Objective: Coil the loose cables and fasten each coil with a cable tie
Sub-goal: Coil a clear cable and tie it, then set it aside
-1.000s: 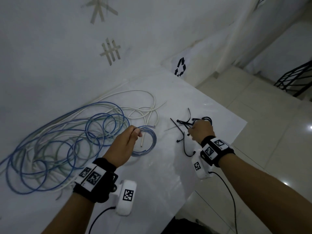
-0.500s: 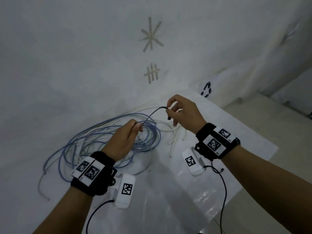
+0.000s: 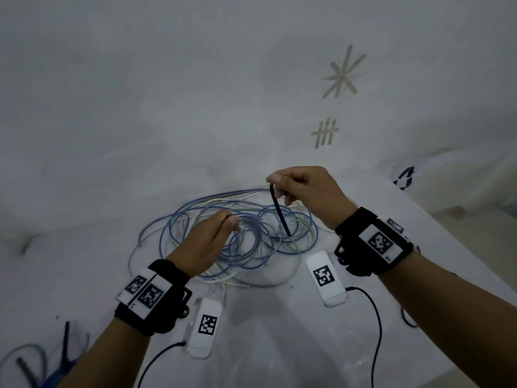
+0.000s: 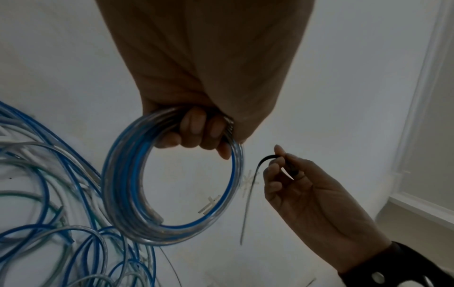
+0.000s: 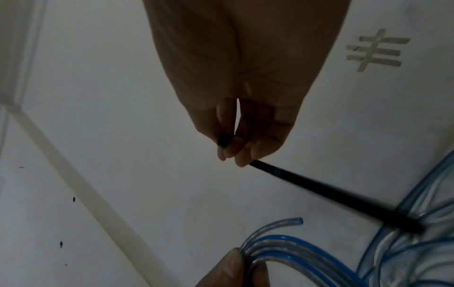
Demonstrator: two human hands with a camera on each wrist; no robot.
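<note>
My left hand grips a small coil of clear-and-blue cable by its top, just above the white table. The left wrist view shows my fingers curled round the coil, a neat ring of several turns. My right hand is up and to the right of the coil and pinches a black cable tie near its head. The tie's tail slants down to the coil and touches it at the far side.
A loose tangle of blue and white cables lies on the table behind the coil. A blurred blue bundle lies at the lower left. Tape marks are on the wall behind. The table's right edge runs diagonally past my right wrist.
My right hand left the pile of ties with one black tie and carried it left and up to the coil. My left hand kept hold of the coil. The head view swung left.
</note>
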